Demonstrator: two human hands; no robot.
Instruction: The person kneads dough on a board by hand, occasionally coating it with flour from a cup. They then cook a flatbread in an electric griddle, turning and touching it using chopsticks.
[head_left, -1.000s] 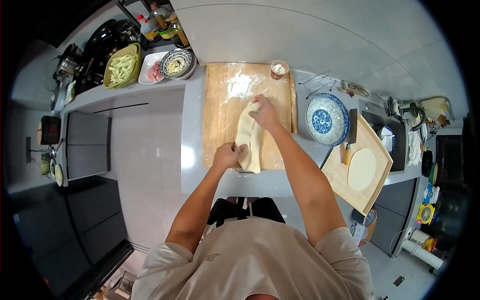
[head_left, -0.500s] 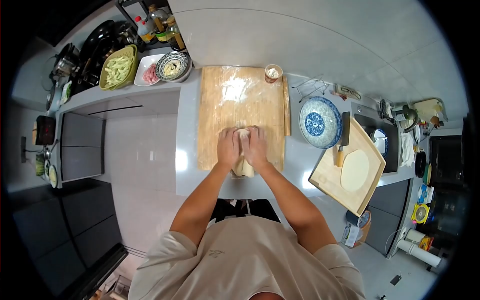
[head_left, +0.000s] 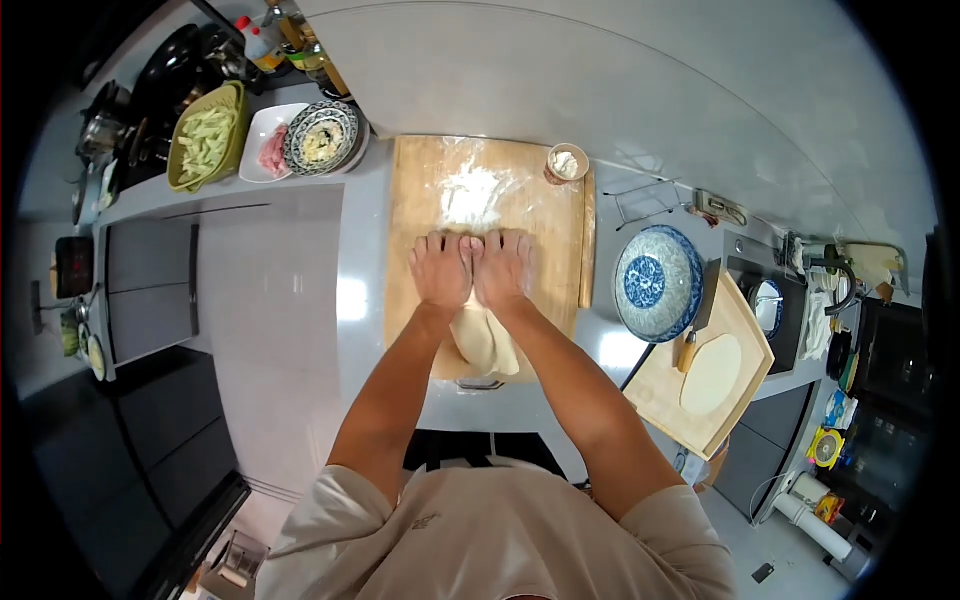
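A pale lump of dough (head_left: pixel 484 339) lies on the near part of a wooden board (head_left: pixel 420 200), its near end showing between my forearms. My left hand (head_left: pixel 441 268) presses down on its far part, fingers bent forward over it. Alongside, thumbs nearly touching, my right hand (head_left: pixel 503 266) bears down on the same dough with its fingers curved. Both palms hide the dough's far end. White flour (head_left: pixel 472 193) is spread on the board just beyond my fingertips.
A cup of flour (head_left: pixel 567 163) stands at the board's far right corner, by a rolling pin (head_left: pixel 587 240). Rightward are a blue-patterned bowl (head_left: pixel 658 283), a knife (head_left: pixel 708 300) and a wooden tray (head_left: pixel 655 400) holding a flat dough sheet (head_left: pixel 712 374). Food bowls (head_left: pixel 322 140) sit at back left.
My hands have moved forward and flattened over the dough, and more of its near end shows behind my wrists. The camera view has shifted slightly.
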